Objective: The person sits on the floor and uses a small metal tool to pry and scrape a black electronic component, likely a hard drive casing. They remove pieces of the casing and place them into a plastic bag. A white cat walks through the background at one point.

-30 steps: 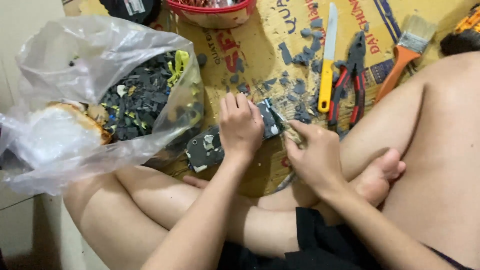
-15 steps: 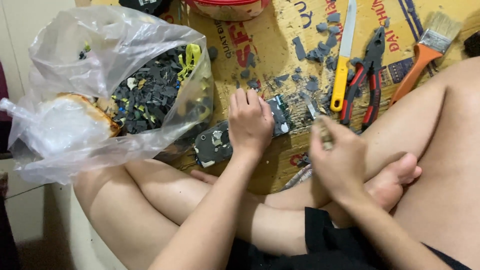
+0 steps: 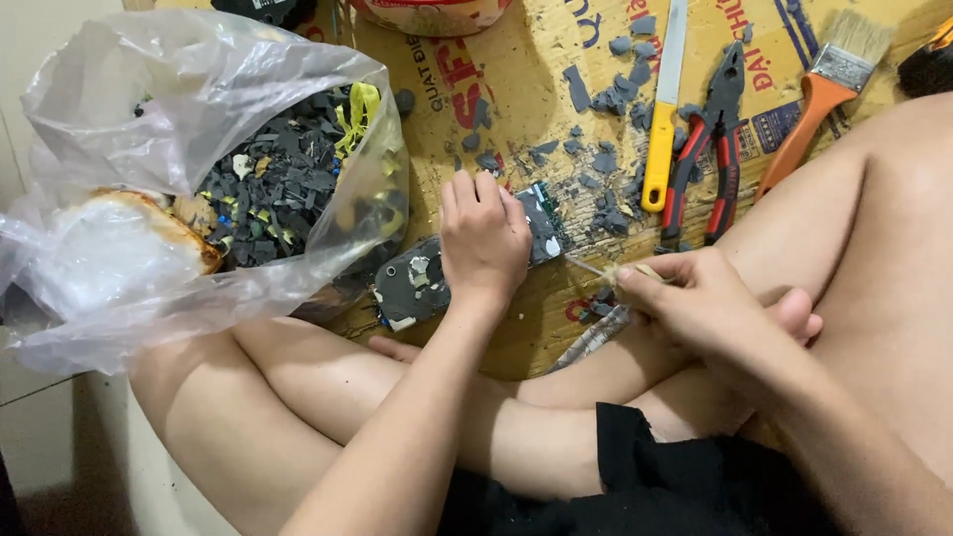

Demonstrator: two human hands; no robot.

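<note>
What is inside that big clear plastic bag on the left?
The plastic bag holds a heap of dark grey broken chips, some pale bits and a yellow strip. A whitish, brown-edged lump fills its near end. Whatever lies beneath the heap is covered.
</note>
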